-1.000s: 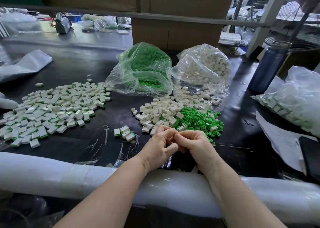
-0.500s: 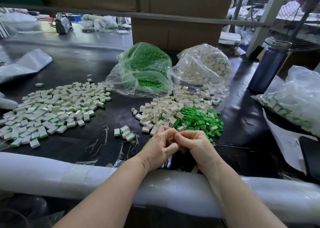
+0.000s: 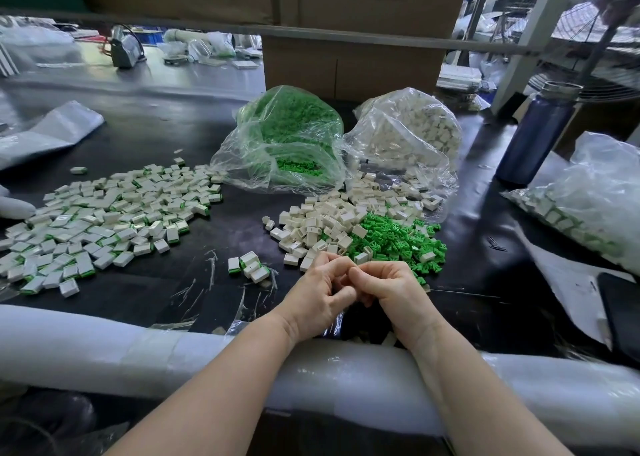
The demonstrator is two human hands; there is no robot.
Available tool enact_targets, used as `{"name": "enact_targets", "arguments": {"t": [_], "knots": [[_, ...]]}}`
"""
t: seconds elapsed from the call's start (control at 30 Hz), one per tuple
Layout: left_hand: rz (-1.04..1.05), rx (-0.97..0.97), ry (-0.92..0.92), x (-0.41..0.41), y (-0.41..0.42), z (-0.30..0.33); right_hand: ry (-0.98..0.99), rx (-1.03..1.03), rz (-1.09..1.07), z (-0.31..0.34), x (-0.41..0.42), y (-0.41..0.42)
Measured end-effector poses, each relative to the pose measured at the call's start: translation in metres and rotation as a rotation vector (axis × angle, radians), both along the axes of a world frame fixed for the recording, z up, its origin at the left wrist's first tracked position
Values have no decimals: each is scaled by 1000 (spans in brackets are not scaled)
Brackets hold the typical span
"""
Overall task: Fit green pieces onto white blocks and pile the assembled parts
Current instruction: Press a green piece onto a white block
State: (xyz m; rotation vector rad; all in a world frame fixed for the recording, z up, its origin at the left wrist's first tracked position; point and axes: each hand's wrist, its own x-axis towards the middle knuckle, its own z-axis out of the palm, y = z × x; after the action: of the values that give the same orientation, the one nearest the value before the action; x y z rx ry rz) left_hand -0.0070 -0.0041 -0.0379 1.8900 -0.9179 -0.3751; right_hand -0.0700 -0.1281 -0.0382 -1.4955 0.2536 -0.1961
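Mostly black worktable (image 3: 180, 137), foam-padded edge (image 3: 104, 348), cardboard boxes (image 3: 349, 60) behind, left hand (image 3: 320, 291), right hand (image 3: 393, 291) curled together, contents hidden.

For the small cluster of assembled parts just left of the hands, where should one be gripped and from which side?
Judging by pose, take an outer block of the small cluster by its two long white side faces, from above. The blocks lie flat and touching, so only the tops and outer edges are free. The left hand is nearest.

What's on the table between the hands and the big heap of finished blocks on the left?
In the head view, a small cluster of finished blocks lies between the left hand and the big heap.
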Motion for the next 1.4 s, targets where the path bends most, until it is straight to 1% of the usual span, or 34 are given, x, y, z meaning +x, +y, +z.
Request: {"name": "enact_targets", "arguments": {"t": [0.17,0.33,0.77,1.13,1.4], "knots": [[12,-20,7,-1,-1,2,-9,9,19,0,0,0],[10,-33,33,-3,0,4,-6,-35,35,0,1,-1],[7,-6,-2,-3,0,3,-11,-8,6,-1,0,0],[2,-15,8,-3,-1,4,-17,-7,2,-2,1,-1],[10,-37,16,-5,0,6,-16,-41,54,-1,1,-2]]}}
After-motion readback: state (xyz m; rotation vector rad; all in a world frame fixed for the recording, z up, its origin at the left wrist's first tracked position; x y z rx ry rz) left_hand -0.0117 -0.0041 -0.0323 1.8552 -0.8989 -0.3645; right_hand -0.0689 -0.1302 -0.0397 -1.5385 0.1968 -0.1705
